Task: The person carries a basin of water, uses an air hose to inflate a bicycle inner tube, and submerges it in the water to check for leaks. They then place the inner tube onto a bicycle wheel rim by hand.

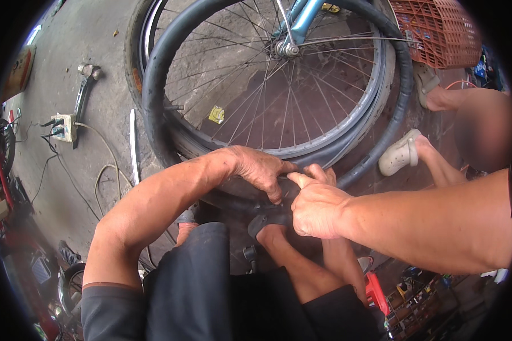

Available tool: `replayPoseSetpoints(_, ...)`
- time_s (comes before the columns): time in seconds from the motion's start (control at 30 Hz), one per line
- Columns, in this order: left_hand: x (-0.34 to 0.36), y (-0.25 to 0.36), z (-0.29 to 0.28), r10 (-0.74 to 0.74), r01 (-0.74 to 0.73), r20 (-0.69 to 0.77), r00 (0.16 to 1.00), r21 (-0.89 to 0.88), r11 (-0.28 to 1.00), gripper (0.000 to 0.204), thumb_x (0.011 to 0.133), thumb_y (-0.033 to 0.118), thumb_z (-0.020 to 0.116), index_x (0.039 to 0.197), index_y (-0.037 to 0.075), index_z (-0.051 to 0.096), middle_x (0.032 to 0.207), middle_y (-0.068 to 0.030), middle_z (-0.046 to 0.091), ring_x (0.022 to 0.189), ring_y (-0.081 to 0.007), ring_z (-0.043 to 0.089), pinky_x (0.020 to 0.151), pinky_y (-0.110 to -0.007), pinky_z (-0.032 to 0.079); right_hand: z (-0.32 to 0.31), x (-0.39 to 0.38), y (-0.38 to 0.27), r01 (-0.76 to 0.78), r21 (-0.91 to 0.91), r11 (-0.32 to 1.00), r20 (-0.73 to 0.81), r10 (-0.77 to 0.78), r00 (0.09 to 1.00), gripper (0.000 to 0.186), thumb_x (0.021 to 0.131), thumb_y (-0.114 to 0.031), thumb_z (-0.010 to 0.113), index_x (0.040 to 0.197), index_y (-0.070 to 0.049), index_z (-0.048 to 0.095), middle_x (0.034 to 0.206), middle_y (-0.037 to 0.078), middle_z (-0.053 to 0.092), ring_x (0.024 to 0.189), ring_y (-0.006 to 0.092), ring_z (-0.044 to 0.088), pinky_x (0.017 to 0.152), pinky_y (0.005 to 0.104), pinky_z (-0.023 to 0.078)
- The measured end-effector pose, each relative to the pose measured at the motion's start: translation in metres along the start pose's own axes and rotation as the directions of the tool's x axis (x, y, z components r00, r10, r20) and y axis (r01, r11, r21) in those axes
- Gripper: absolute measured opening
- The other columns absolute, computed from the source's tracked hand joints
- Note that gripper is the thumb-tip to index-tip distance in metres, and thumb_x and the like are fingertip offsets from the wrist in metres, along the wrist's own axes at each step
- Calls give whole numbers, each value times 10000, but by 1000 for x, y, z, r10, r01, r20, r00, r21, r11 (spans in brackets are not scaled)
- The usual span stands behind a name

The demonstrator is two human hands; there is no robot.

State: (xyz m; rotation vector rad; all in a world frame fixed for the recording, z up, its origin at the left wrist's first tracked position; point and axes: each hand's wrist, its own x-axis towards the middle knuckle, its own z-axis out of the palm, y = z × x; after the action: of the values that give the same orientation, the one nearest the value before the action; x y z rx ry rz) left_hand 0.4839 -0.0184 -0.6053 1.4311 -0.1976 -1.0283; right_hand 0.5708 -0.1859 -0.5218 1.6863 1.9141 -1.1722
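Note:
A spoked bicycle wheel [290, 50], still on a blue fork [307, 21], lies in front of me. A dark, smooth inner tube [155, 85] loops loosely around it, and its valve stem sticks out at the left. My left hand [261, 173] is closed on the near part of the tube, thumb pointing down. Against its fingertips, my right hand [321, 207] is closed there too, index finger stretched toward the left hand. What lies between the fingertips is mostly hidden. Just beyond my hands, the tyre [135, 57] stands off the rim.
A hammer [88, 71], a power strip [62, 128] with cables and a metal strip [133, 145] lie left. Inside the wheel shows a yellow packet [217, 115]. At right are a red-brown basket [438, 34] and another person's feet in pale clogs [398, 154]. Bare limbs show below my hands.

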Motion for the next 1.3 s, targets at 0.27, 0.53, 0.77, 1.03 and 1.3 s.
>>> replayPoseSetpoints(0.27, -22, 2, -13, -52, 74, 78, 996, -327, 942, 761, 715, 225, 709, 1396, 21, 438, 1294, -163, 577, 1165, -253, 551, 983, -345, 415, 10, 3, 4, 55, 25, 998, -11, -55, 998, 130, 679, -222, 640, 553, -229, 672, 609, -26, 626, 998, 260, 489, 853, 537, 274)
replayPoseSetpoints(0.53, -9, -13, -10, 110, -107, -11, 994, -358, 928, 795, 710, 177, 699, 1410, -21, 380, 1273, -166, 585, 1027, -204, 591, 842, -316, 476, 46, 3, 10, -124, 121, 985, -176, 144, 974, 135, 689, -233, 625, 570, -201, 681, 656, -3, 647, 1023, 285, 489, 885, 541, 257)
replayPoseSetpoints(0.77, 12, -4, 4, 62, -92, -83, 995, -439, 894, 884, 675, 199, 694, 1448, 4, 312, 1224, -222, 581, 1151, -256, 544, 934, -346, 435, 37, 2, 5, -68, 95, 993, -213, 87, 973, 117, 688, -228, 636, 584, -208, 687, 667, -12, 645, 1053, 287, 489, 896, 537, 257)
replayPoseSetpoints(1.03, -15, -5, -14, -38, 62, 112, 993, -226, 972, 857, 689, 261, 723, 1439, 52, 366, 1285, -210, 564, 1172, -283, 548, 962, -355, 426, 30, 6, 6, -2, 62, 998, -161, 12, 987, 101, 686, -224, 650, 592, -220, 685, 669, -31, 638, 1076, 281, 490, 902, 529, 262)
replayPoseSetpoints(1.3, 3, -4, -5, -57, 62, 26, 998, -239, 969, 849, 702, 282, 725, 1441, 67, 367, 1238, -200, 600, 1158, -280, 563, 963, -359, 431, -20, 11, 5, 177, -60, 982, 236, -158, 959, 74, 688, -210, 666, 633, -234, 708, 697, -43, 652, 1056, 252, 529, 920, 488, 282)
